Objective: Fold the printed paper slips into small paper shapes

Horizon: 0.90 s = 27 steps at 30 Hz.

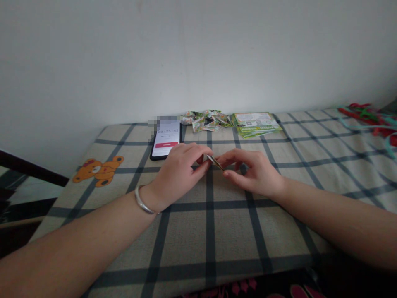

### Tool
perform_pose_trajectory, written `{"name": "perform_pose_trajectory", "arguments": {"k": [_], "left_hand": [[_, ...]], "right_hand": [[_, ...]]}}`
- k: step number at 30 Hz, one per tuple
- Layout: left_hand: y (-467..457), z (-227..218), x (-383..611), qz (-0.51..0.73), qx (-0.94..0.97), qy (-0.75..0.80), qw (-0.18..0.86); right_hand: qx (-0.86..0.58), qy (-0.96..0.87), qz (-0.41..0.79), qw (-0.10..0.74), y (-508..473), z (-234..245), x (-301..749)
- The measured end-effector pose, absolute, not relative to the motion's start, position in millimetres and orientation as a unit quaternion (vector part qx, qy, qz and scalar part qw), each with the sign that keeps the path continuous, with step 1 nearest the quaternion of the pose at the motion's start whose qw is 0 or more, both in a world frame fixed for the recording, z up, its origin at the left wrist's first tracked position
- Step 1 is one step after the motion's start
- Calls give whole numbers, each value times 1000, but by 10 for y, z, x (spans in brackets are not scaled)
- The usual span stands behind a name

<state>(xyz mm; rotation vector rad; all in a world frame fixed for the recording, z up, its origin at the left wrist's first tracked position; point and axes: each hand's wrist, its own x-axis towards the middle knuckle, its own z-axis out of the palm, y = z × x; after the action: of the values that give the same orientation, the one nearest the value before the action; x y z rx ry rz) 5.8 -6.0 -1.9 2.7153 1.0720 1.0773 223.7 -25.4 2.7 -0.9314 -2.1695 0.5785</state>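
My left hand [180,169] and my right hand [252,169] meet over the middle of a checked cloth-covered table [211,231]. Both pinch a small folded strip of paper [215,162] between their fingertips; it is seen edge-on and tilted. A silver bangle [142,201] circles my left wrist. Both hands rest on or just above the cloth. Much of the paper is hidden by my fingers.
A phone [166,138] with a lit timer screen lies behind my left hand. Further back are several small folded paper pieces [206,120] and a stack of green printed leaflets [256,123]. Red and teal ribbons [372,120] lie at the far right. A bear print [99,169] marks the cloth's left side.
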Motion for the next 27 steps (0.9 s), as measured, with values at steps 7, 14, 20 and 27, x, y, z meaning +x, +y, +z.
{"name": "perform_pose_trajectory", "arguments": {"k": [7,14,20,27], "left_hand": [[-96,2,56,379,855,352,-37],[-83,20,68,383,862,333,-22],[-95,30,82,361,881,306,14],[-128,25,85,349,880,321,26]], "right_hand": [[-382,-830,197,355,-284,2,2214],[-411,-824,148,361,-249,5,2212],[-408,-801,185,396,-225,-7,2218],[-402,-788,205,419,-207,-28,2223]]}}
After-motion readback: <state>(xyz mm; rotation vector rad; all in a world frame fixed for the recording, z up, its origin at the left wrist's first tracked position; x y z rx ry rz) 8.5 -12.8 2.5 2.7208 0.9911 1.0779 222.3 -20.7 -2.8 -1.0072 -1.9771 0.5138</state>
